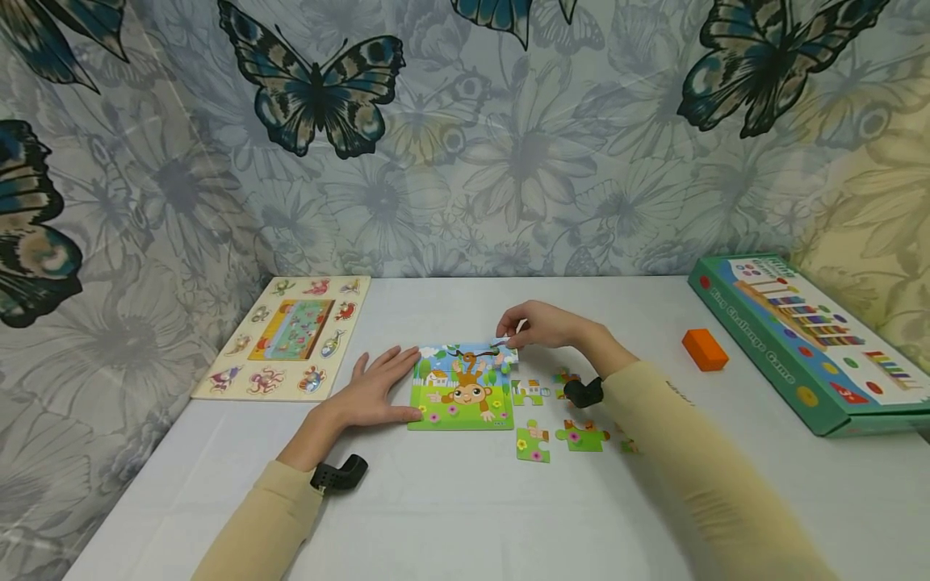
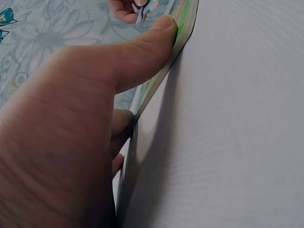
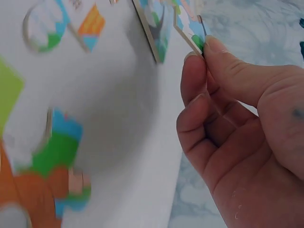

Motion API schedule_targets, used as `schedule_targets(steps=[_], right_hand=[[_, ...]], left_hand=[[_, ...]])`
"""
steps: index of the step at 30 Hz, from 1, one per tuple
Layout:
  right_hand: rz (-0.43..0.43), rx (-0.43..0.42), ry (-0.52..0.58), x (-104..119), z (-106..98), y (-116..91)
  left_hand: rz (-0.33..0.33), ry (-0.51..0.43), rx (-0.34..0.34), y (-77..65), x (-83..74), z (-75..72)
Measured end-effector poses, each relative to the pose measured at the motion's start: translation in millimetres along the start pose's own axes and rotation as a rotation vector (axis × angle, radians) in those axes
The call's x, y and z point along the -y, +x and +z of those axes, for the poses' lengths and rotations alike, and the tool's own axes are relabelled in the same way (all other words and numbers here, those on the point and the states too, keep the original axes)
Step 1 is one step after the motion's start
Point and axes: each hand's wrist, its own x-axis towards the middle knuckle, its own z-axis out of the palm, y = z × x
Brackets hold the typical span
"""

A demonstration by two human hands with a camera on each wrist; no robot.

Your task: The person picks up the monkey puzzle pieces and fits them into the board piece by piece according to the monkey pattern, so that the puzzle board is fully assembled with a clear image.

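Note:
A monkey jigsaw puzzle (image 1: 465,407) lies on the white table in front of the person. The left hand (image 1: 374,395) rests at its left side, fingers spread and straight; in the left wrist view the thumb (image 2: 152,45) touches the puzzle's edge. Above the upper right corner, the right hand (image 1: 550,325) pinches a puzzle piece (image 3: 189,26) between thumb and forefinger. That piece is tilted, with white, blue and green on its face. Loose puzzle pieces lie right of the puzzle, among them a green one (image 1: 584,437) and one with a yellow flower (image 1: 533,444). The right wrist partly hides others.
A cream board with small animal pictures (image 1: 265,379) lies at the back left. On the right are an orange block (image 1: 705,350) and a green game box (image 1: 821,347). Butterfly-patterned cloth (image 1: 523,161) hangs behind the table.

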Motion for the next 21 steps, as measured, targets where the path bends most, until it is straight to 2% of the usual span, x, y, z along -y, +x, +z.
schedule_targets(steps=[10, 21], right_hand=[[0.013, 0.005, -0.043, 4, 17, 20], [0.039, -0.035, -0.155, 6, 24, 24]], left_hand=[[-0.016, -0.003, 0.018, 0.4, 0.0, 0.0], [-0.012, 0.003, 0.007, 0.0, -1.1, -0.4]])
